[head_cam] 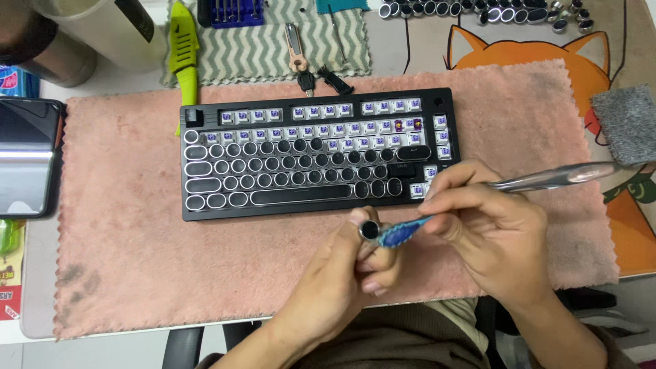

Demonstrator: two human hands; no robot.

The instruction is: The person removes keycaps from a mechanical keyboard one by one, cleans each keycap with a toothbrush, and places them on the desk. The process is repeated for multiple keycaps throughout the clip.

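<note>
Left hand (342, 273) pinching round keycap (369, 229), brush (403, 231) touching

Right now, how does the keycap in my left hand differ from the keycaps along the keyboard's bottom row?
The keycap in the left hand, pinched in the left hand, is off the board, small and round. The bottom-row keycaps sit mounted on the keyboard, and one is a long bar. The held one meets a blue brush held by the right hand. Both are black with silvery rims.
</note>
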